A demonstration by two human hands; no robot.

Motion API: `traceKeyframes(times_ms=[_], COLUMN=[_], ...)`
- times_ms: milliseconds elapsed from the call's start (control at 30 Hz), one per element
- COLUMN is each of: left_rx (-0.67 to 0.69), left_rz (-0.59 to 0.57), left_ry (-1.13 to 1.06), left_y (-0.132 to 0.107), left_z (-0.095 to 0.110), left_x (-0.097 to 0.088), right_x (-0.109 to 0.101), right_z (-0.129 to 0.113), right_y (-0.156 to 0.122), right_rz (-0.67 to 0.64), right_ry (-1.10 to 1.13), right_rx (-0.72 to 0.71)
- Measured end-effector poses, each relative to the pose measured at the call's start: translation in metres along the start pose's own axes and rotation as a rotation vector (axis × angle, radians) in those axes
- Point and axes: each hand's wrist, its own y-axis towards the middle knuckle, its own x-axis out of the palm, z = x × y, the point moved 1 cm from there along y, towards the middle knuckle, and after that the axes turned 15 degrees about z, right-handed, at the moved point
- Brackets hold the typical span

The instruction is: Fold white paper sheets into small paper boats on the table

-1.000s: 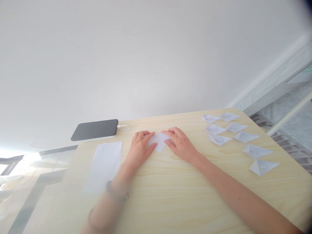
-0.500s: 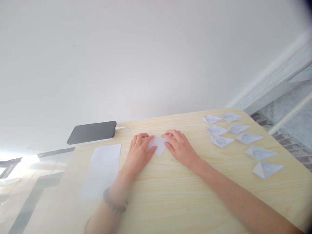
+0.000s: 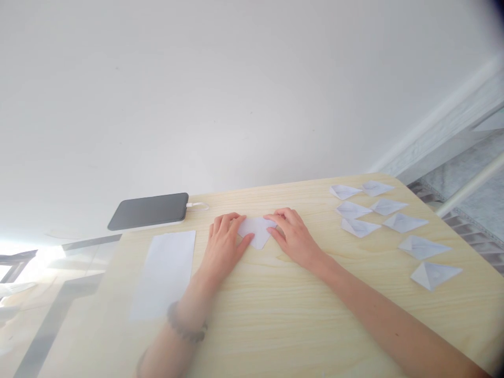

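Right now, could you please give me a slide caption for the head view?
Left hand and right hand press a folded paper on a table beside a phone.

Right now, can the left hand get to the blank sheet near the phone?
Probably yes. The left hand rests on the folded paper, and the blank sheet lies flat just to its left, with only bare table between.
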Motion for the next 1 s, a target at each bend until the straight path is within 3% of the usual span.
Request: traceKeyframes(times_ms=[267, 733, 1000], left_rx=[0.034, 0.163, 0.285], left_rz=[0.01, 0.054, 0.102], left_ry=[-0.057, 0.008, 0.044], left_y=[0.0014, 0.0028, 0.0007], left_z=[0.001, 0.0025, 0.0039], left_x=[-0.0015, -0.0023, -0.0065], right_x=[-0.0029, -0.0015, -0.004], right_z=[-0.0027, -0.0029, -0.0071], right_y=[0.0004, -0.0022, -0.0057], right_rz=[-0.009, -0.041, -0.016], right_ry=[0.135, 0.048, -0.052], right_rx=[-0.017, -0.216, -0.248])
